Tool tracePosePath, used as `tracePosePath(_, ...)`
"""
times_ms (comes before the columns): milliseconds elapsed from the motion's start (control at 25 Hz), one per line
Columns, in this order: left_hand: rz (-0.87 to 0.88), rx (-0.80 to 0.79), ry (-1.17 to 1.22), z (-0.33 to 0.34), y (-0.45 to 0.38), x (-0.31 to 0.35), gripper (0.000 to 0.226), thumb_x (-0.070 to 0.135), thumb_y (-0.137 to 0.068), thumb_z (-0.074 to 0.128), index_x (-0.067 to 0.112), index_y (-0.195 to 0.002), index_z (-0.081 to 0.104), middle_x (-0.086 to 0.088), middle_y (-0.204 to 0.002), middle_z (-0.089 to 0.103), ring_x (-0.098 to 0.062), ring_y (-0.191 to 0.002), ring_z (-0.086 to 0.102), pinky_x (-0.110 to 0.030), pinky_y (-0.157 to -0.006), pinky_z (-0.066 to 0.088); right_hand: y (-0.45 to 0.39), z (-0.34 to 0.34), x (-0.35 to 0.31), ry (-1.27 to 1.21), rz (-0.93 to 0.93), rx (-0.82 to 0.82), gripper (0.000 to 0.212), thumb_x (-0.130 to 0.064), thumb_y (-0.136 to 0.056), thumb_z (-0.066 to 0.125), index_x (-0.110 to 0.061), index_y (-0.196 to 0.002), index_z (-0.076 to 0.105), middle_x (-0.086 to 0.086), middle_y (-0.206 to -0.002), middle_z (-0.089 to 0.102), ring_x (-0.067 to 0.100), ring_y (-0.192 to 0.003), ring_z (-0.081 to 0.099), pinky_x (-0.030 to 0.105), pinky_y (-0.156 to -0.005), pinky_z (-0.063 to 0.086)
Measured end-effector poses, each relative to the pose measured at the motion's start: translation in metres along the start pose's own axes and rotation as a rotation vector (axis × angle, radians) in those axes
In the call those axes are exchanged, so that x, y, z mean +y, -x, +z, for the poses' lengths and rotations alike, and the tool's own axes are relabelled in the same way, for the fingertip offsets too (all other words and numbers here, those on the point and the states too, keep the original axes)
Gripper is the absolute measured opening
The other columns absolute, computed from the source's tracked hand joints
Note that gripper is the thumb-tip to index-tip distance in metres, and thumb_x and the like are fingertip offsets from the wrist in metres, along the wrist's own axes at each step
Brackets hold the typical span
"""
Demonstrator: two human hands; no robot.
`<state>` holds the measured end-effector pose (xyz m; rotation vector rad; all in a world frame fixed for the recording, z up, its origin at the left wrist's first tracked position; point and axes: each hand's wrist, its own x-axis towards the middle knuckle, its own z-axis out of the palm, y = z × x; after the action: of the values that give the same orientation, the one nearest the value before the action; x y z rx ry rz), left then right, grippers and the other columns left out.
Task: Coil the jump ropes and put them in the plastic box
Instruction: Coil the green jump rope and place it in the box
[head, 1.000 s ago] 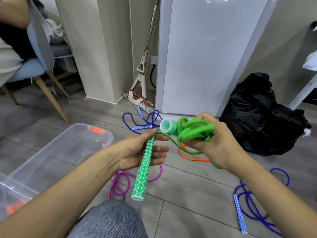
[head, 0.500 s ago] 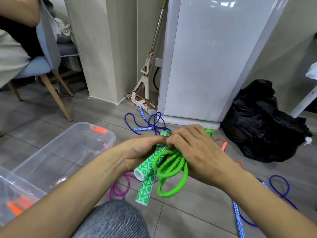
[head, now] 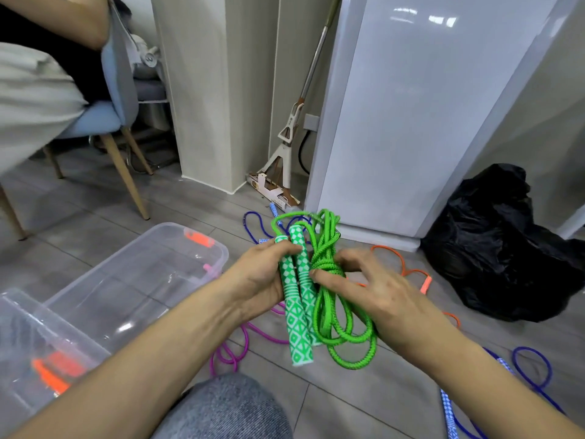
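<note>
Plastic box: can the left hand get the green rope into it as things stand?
Probably yes. The box sits open-topped on the floor just left of the left hand, with nothing between them. That hand grips the green rope by its handles, while the right hand touches the coil.

Left hand (head: 259, 275) curled gripping; right hand (head: 370, 289) fingers spread.

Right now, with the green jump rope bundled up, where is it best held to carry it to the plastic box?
Probably around the two green handles together with the wraps of cord beside them, from the left, as the left hand grips them. The handles lie parallel and stiff; the loops hang loose below. The right hand only touches the cord.
</note>
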<state>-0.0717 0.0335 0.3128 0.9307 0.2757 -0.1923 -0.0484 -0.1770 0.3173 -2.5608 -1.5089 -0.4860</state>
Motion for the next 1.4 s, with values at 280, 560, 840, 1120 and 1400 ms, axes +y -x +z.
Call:
tracePosePath(280,0.048,0.107,0.040,-0.024,0.002,-0.002,0.035,0.013,-0.092,0.063,-0.008,-0.119,0.061,-0.027,-0.105,0.065,-0.032,-0.081,0.066,-0.038,-0.070,0.057,-0.019,0.007,-0.013,-0.139,-0.050,-0.258,0.075,-0.010,-0.083,0.021,-0.048,-0.148,0.023,-0.010,-0.159,0.019,0.021,-0.134,0.047,0.038,-0.097,0.052)
tracePosePath(560,0.162,0.371,0.100,-0.055,-0.002,-0.002,0.040,-0.001,-0.080,0.072,-0.016,-0.115,0.062,-0.026,-0.090,0.067,-0.028,-0.063,0.065,-0.033,-0.052,0.057,-0.060,0.012,-0.034,-0.320,0.082,-0.259,0.054,-0.018,-0.088,0.044,-0.045,-0.134,0.036,-0.024,-0.148,0.035,-0.003,-0.136,0.037,0.021,-0.113,0.032)
tracePosePath(840,0.364,0.586,0.241,-0.113,0.001,0.027,0.022,-0.005,-0.079,0.072,-0.002,-0.100,0.067,-0.014,-0.073,0.067,-0.022,-0.055,0.066,-0.033,-0.053,0.057,-0.142,0.072,-0.105,-0.532,0.274,-0.301,0.101,-0.055,-0.066,0.079,-0.046,-0.146,0.019,-0.011,-0.132,0.058,0.013,-0.117,0.060,0.039,-0.095,0.051)
tracePosePath(1120,0.348,0.627,0.215,-0.189,-0.003,0.045,0.032,-0.002,-0.078,0.074,-0.009,-0.108,0.067,-0.022,-0.093,0.070,-0.027,-0.074,0.069,-0.039,-0.072,0.058,-0.202,0.134,-0.149,-0.488,0.430,-0.241,0.067,-0.042,-0.072,0.070,-0.031,-0.126,0.031,0.001,-0.103,0.067,0.031,-0.094,0.066,0.043,-0.073,0.054)
tracePosePath(1400,0.171,0.696,0.111,-0.274,-0.019,0.055,0.040,0.010,-0.077,0.079,-0.001,-0.113,0.069,-0.018,-0.098,0.074,-0.023,-0.077,0.071,-0.032,-0.068,0.058,-0.252,0.197,-0.159,-0.609,0.371,-0.377,0.057,-0.043,-0.074,0.070,-0.030,-0.116,0.034,0.002,-0.100,0.063,0.030,-0.092,0.061,0.039,-0.073,0.051)
